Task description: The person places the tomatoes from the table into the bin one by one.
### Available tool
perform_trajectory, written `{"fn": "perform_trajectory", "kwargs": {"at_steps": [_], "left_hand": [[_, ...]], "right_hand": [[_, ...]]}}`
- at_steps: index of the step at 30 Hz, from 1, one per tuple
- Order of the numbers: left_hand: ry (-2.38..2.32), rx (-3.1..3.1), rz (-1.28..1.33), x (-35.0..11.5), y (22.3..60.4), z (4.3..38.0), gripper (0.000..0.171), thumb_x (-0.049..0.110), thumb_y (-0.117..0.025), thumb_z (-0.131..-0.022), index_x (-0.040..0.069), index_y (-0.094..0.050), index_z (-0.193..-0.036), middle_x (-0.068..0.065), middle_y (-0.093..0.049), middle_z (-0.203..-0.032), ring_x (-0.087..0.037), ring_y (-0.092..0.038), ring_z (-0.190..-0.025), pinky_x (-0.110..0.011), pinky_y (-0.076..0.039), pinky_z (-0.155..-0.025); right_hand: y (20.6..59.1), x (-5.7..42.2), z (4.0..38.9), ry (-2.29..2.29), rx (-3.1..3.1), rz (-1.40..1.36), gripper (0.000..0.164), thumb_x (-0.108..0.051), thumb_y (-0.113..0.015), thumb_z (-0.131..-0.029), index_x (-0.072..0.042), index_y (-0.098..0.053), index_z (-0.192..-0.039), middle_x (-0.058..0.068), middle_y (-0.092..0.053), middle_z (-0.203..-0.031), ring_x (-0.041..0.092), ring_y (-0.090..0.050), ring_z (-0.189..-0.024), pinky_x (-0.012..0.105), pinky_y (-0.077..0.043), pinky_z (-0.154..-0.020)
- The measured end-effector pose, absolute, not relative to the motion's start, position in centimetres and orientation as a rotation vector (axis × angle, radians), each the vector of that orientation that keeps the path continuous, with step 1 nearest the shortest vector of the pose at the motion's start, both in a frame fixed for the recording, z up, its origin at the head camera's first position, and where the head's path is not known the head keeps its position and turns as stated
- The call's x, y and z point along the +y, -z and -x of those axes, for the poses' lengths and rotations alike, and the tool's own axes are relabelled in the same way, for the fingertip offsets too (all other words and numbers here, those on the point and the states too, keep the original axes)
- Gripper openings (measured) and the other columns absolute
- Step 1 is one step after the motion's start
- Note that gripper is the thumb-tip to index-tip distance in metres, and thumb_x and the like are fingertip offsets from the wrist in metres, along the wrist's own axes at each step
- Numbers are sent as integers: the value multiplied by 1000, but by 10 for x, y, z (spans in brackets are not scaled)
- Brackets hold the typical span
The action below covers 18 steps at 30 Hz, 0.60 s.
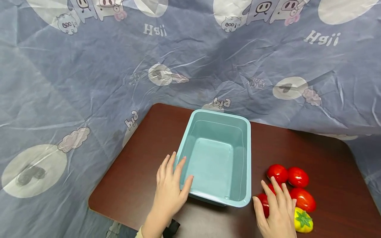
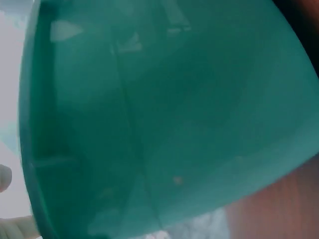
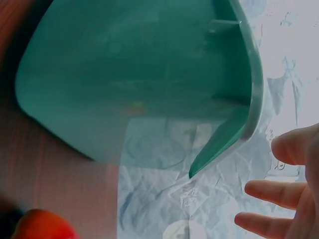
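A pale teal plastic basin (image 1: 211,162), rectangular with a rolled rim, stands on the brown table with nothing in it. My left hand (image 1: 169,188) is at its near left side, fingers spread, fingertips overlapping the rim in the head view. To the right of the basin my right hand (image 1: 276,211) hovers with fingers spread over a cluster of glossy red tomato-like pieces (image 1: 298,177), partly covering some. A yellow piece with a green leafy top (image 1: 303,220) lies by its outer side. In the right wrist view, the fingers (image 3: 271,193) are apart from the basin's outer wall (image 3: 124,74).
The brown table (image 1: 140,172) has rounded corners. A grey-blue cloth (image 1: 190,49) with cartoon prints hangs behind it and along the left side. A small black object (image 1: 171,228) shows beside my left wrist.
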<state>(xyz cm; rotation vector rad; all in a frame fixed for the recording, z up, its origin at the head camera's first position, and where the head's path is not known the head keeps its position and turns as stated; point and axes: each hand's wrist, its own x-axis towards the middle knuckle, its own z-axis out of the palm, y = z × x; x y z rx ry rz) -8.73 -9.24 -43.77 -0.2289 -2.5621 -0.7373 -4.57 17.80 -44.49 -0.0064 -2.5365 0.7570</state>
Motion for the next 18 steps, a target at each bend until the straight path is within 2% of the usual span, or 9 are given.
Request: {"fn": "perform_trajectory", "kwargs": {"at_steps": [7,11,15,18], "left_hand": [[1189,-2604,-15,-105,445,96,48,25,-58,-96,21,-51,-143,-11,-38,-154,-36,-35,-138,-64,-35,-100],[1380,-2598,-32,-110,453,99,47,23,-56,-98,26,-49,-145,-10,-41,-152,-34,-40,-137,-62,-38,-100],[1459,-2580,32,-112,460,99,52,25,-59,-98,29,-44,-148,-7,-45,-149,-31,-45,-136,-59,-39,-103],[1486,-2579,83,-111,464,98,55,28,-59,-98,30,-39,-150,-3,-45,-151,-30,-43,-139,-61,-37,-104]], "right_hand": [[455,191,41,-767,-2454,74,52,-10,-71,-78,-2,-59,-129,23,-48,-143,47,-36,-132,54,-25,-117],[461,201,41,-765,-2430,99,48,-11,-71,-80,-1,-61,-126,24,-51,-138,48,-40,-128,47,-23,-119],[469,210,40,-772,-2442,133,47,-10,-73,-80,-1,-62,-124,22,-54,-136,47,-42,-126,50,-26,-116],[477,216,39,-769,-2463,144,46,-8,-75,-78,-1,-63,-123,22,-55,-133,46,-43,-125,55,-31,-111]]}}
